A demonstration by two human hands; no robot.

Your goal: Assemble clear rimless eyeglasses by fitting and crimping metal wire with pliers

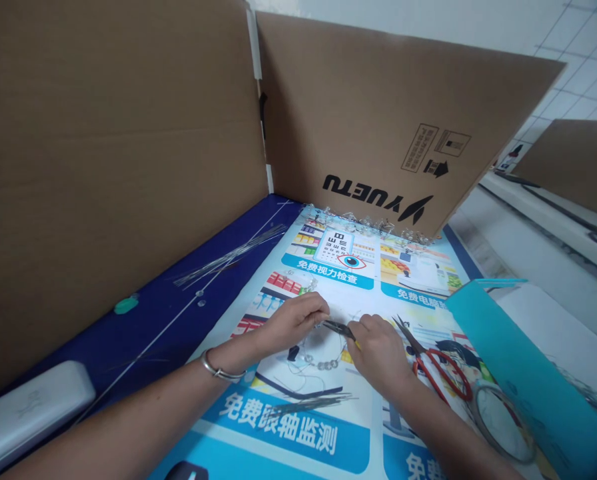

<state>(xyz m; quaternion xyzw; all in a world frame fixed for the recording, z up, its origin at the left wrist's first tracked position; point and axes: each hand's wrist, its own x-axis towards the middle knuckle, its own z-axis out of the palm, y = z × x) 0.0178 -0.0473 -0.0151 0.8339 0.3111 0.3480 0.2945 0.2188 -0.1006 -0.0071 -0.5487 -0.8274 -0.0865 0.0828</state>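
Observation:
My right hand (380, 351) is wrapped round a pair of pliers (339, 328) with dark jaws and a bit of yellow handle showing. Their tips point left and meet the fingertips of my left hand (303, 317). That hand, with a silver bangle at the wrist, is closed in a pinch on a beaded wire. Clear round beads (323, 365) on this wire hang in a loop below the pliers, just over the printed sheet. The exact spot where the jaws grip is too small to make out.
Cut wires lie in a bundle (311, 404) nearby and another bundle (233, 255) at left. Red-handled scissors (441, 370), a tape roll (503, 423) and a turquoise box (523, 373) stand at right. Cardboard panels (378, 120) wall the back and left; clear beaded pieces (373, 223) line the back.

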